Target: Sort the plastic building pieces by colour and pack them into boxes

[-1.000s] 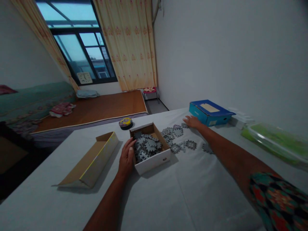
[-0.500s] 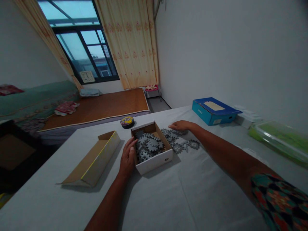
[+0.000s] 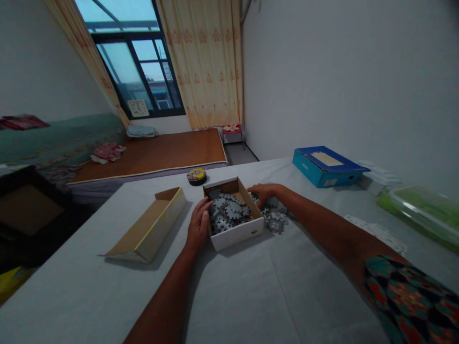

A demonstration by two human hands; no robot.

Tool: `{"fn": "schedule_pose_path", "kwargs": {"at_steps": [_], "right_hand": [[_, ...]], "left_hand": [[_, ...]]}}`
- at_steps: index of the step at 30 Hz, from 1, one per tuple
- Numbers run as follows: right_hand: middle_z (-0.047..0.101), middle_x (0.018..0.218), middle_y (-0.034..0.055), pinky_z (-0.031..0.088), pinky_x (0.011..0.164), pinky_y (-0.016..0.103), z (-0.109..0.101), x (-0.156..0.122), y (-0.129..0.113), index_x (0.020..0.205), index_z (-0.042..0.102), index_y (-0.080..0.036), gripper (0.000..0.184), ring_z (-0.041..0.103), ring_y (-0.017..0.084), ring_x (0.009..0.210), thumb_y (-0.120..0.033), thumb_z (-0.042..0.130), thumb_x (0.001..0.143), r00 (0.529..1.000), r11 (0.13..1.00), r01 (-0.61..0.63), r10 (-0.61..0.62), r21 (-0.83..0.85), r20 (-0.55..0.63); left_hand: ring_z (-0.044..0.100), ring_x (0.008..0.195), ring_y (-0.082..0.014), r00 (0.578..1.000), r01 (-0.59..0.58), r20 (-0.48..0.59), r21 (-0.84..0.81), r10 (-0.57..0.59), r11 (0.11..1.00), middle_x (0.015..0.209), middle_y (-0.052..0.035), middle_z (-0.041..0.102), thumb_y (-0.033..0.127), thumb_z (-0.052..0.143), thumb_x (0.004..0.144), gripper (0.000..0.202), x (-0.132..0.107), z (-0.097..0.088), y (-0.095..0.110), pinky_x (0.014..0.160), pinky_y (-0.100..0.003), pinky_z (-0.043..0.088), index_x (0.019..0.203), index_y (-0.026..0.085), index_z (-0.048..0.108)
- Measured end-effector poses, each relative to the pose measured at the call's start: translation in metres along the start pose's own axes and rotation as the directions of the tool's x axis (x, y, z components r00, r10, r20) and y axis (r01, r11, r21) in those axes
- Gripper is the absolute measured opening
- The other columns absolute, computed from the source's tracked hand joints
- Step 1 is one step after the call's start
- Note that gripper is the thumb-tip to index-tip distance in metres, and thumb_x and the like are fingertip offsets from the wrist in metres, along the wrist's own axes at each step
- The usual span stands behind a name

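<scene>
A white cardboard box (image 3: pixel 236 235), its top uncovered, holds a heap of grey toothed plastic pieces (image 3: pixel 229 210). At the box's left wall is my left hand (image 3: pixel 199 224), its fingers hooked over the rim and its thumb near the side. My right hand (image 3: pixel 263 192) is just beyond the right wall, palm down, with fingers curled around some grey toothed pieces at the tabletop; its fingertips are partly hidden. More loose toothed pieces (image 3: pixel 276 220) lie on the white cloth beneath and beside that hand.
An open cardboard lid (image 3: pixel 158 224) lies left of the box, with a round yellow-and-black tin (image 3: pixel 196 177) behind. To the right are a blue box (image 3: pixel 324 167), white plastic pieces (image 3: pixel 376 234) and a clear-lidded green container (image 3: pixel 423 210). A bed (image 3: pixel 161 153) stands beyond the table.
My right hand has drawn in toward the box's right wall, and its fingers have curled over the loose pieces. My left hand stays on the box. The whole view has shifted slightly.
</scene>
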State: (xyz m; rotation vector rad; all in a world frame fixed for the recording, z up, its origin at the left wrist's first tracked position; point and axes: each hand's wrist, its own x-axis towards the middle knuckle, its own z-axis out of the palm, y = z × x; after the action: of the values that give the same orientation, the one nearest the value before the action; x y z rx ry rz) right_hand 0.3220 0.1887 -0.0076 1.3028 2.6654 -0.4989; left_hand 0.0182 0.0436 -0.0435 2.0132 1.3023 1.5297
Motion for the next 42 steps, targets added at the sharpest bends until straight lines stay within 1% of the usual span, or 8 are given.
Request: {"fn": "schedule_pose_path", "kwargs": {"at_steps": [10, 15, 18, 22, 26, 29, 33, 42], "right_hand": [[0.071, 0.097, 0.0038, 0.049, 0.074, 0.027, 0.01, -0.046, 0.012, 0.094, 0.064, -0.019, 0.055, 0.064, 0.025, 0.093, -0.047, 0.087, 0.052, 0.965, 0.95, -0.109, 0.172, 0.292, -0.2], [0.07, 0.084, 0.0044, 0.051, 0.063, 0.028, -0.013, -0.062, 0.009, 0.091, 0.059, -0.018, 0.057, 0.065, 0.02, 0.075, -0.048, 0.088, 0.051, 0.878, 0.636, 0.008, 0.364, 0.771, -0.31], [0.071, 0.099, 0.0089, 0.055, 0.069, 0.031, -0.033, -0.059, -0.02, 0.103, 0.059, -0.018, 0.062, 0.067, 0.02, 0.081, -0.052, 0.086, 0.058, 0.891, 0.486, 0.22, 0.252, 0.846, -0.376], [0.061, 0.133, 0.0127, 0.054, 0.089, 0.037, -0.052, -0.047, -0.039, 0.127, 0.055, -0.02, 0.067, 0.062, 0.024, 0.111, -0.064, 0.067, 0.078, 0.883, 0.703, 0.269, 0.094, 0.658, -0.461], [0.047, 0.149, 0.0135, 0.035, 0.113, 0.042, -0.042, -0.043, -0.002, 0.142, 0.049, -0.017, 0.073, 0.043, 0.028, 0.136, -0.069, 0.039, 0.092, 0.858, 0.94, -0.113, 0.256, 0.322, -0.446], [0.045, 0.15, 0.0131, 0.03, 0.116, 0.047, -0.016, -0.048, 0.029, 0.145, 0.048, -0.019, 0.082, 0.04, 0.033, 0.139, -0.074, 0.048, 0.084, 0.907, 0.938, -0.308, 0.341, 0.162, -0.249], [0.037, 0.155, 0.0128, 0.028, 0.117, 0.047, 0.01, -0.064, 0.045, 0.151, 0.04, -0.019, 0.096, 0.036, 0.034, 0.141, -0.076, 0.058, 0.075, 0.955, 0.958, -0.257, 0.272, 0.128, -0.116], [0.011, 0.164, 0.0151, 0.014, 0.118, 0.057, 0.048, -0.106, 0.007, 0.158, 0.016, -0.022, 0.146, 0.006, 0.045, 0.148, -0.073, 0.083, 0.039, 0.982, 0.981, -0.191, 0.191, 0.031, -0.001]], "left_hand": [[0.045, 0.135, -0.0261, 1.0, -0.002, 0.0, -0.006, 0.002, 1.0, 0.14, -0.0115, 0.053, 0.048, 0.033, 0.099, 0.048, 0.002, 0.002, 0.001, 0.118, -0.049, 0.03, 0.123, 0.021, 0.065], [0.045, 0.135, -0.0258, 1.0, 0.004, -0.005, -0.013, -0.004, 1.0, 0.14, -0.0105, 0.053, 0.048, 0.033, 0.099, 0.048, 0.002, 0.002, 0.002, 0.117, -0.048, 0.03, 0.123, 0.022, 0.065], [0.045, 0.135, -0.0258, 1.0, -0.004, -0.007, -0.014, 0.004, 1.0, 0.141, -0.0111, 0.053, 0.048, 0.033, 0.099, 0.048, 0.003, 0.002, 0.001, 0.117, -0.049, 0.03, 0.123, 0.021, 0.065], [0.044, 0.135, -0.0259, 1.0, -0.001, -0.003, -0.007, 0.001, 1.0, 0.142, -0.011, 0.052, 0.048, 0.033, 0.099, 0.048, 0.003, 0.002, 0.0, 0.117, -0.05, 0.03, 0.124, 0.021, 0.064], [0.045, 0.135, -0.0257, 1.0, -0.006, 0.005, -0.006, 0.006, 1.0, 0.141, -0.0115, 0.053, 0.049, 0.033, 0.099, 0.049, 0.003, 0.001, 0.001, 0.117, -0.05, 0.032, 0.124, 0.021, 0.064], [0.045, 0.135, -0.0253, 1.0, -0.001, 0.001, -0.012, 0.001, 1.0, 0.141, -0.0108, 0.053, 0.049, 0.033, 0.099, 0.048, 0.003, 0.001, 0.001, 0.117, -0.051, 0.031, 0.123, 0.022, 0.065], [0.045, 0.135, -0.0255, 1.0, -0.005, 0.005, -0.006, 0.005, 1.0, 0.141, -0.011, 0.053, 0.049, 0.033, 0.099, 0.049, 0.003, 0.001, 0.001, 0.117, -0.051, 0.032, 0.123, 0.021, 0.065], [0.045, 0.134, -0.0263, 1.0, -0.005, -0.004, -0.006, 0.005, 1.0, 0.14, -0.0115, 0.053, 0.049, 0.032, 0.099, 0.049, 0.004, 0.003, 0.001, 0.117, -0.05, 0.03, 0.122, 0.021, 0.065]]}}
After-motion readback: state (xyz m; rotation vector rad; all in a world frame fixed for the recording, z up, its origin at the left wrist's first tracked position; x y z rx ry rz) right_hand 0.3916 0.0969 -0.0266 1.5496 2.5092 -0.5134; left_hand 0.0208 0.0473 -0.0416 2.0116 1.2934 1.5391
